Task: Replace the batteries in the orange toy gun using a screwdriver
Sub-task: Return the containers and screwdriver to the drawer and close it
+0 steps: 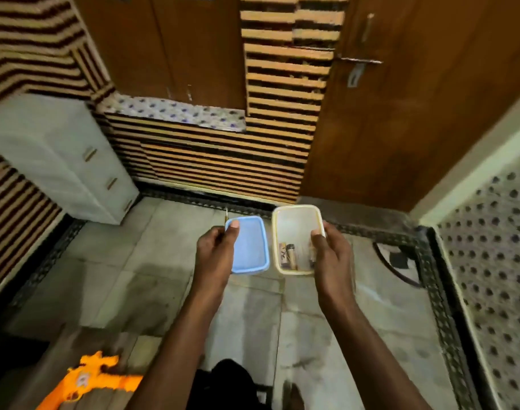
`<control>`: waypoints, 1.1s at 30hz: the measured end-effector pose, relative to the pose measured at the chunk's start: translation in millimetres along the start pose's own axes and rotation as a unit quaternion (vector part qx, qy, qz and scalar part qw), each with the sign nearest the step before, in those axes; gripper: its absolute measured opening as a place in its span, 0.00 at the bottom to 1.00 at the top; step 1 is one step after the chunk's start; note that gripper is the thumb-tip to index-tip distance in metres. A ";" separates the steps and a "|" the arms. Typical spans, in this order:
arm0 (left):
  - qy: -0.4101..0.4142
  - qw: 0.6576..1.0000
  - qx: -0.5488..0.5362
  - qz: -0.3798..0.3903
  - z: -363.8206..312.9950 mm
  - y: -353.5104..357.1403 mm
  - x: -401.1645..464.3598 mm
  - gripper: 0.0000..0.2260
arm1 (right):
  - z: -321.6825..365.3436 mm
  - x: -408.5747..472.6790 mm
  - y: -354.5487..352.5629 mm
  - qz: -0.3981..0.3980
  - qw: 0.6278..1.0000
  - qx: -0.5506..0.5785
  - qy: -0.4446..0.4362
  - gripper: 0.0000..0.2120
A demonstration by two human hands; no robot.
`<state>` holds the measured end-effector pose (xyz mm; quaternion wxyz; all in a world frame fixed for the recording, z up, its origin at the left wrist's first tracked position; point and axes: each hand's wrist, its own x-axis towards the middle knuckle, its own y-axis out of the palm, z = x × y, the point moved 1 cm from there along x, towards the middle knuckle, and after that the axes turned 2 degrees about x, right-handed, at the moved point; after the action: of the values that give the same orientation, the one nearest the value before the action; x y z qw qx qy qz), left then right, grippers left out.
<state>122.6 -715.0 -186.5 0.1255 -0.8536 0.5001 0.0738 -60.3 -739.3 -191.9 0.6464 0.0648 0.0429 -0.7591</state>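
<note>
Head view placed the orange toy gun [90,380] at the lower left of the frame, lying on a brown surface well apart from both hands; we noted a blurred orange body with a pale patch on its side, and we could not make out a battery cover or screws.

At centre frame, the left hand [215,247] pinched the blue lid [249,245], thumb on top, and also held a thin metal tool [226,216], probably the screwdriver. The right hand [329,250] gripped the open cream container [297,239], fingers curled over its right rim. Small items, possibly batteries [289,255], lay inside.

We judged the step as fetching supplies. The next move called for freeing one hand and lifting the cells out.
</note>
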 end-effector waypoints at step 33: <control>-0.053 0.926 -0.082 -0.365 -91.3 -313.8 713.6 0.17 | 28.2 498.3 761.2 0.305 0.950 -0.023 0.068 0.06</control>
<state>745.2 -1190.4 -234.5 0.1000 -0.9792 0.1387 0.1090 611.9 -1352.1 -226.5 0.8440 0.1116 0.0820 -0.5181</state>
